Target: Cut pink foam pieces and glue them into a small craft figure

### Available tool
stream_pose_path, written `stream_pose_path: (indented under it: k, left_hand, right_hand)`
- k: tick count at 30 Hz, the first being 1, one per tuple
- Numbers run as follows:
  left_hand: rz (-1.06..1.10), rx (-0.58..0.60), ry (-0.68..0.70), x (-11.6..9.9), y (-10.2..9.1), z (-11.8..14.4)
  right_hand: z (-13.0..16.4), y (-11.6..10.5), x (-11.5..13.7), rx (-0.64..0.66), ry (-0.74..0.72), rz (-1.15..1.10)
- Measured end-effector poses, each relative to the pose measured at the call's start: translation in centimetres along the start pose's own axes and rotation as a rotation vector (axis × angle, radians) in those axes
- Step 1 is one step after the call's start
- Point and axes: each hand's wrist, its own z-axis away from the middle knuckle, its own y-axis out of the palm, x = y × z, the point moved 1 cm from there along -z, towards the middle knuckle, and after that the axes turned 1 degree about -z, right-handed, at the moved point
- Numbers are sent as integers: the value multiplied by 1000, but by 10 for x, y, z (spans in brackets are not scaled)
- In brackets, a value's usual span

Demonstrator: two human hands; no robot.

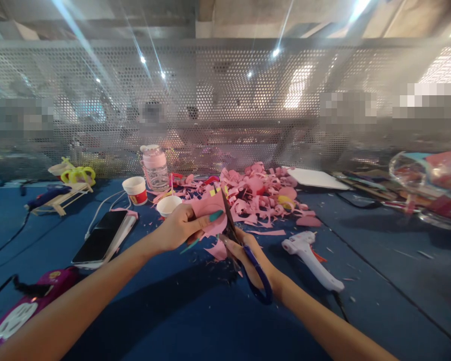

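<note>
Perforated metal screening stands behind our blue table. From our head camera, our left hand pinches pink paper above the tabletop, before a heap of pink paper scraps. Our right hand grips blue-handled scissors, blades at the paper's right edge; a white glue gun lies to the right.
</note>
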Motion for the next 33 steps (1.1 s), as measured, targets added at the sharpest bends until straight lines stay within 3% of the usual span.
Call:
stream_pose_path:
  k: [10, 23, 33]
  left_hand:
    - [-28, 40, -17, -12, -2, 1]
    - [42, 85, 0, -12, -5, -1]
    - [-80, 131, -16, -11, -9, 0]
  right_hand:
    - [0, -2, -6, -73, 2, 62]
    - [0, -3, -7, -50, 8, 60]
    - [0, -3, -6, -30, -8, 82]
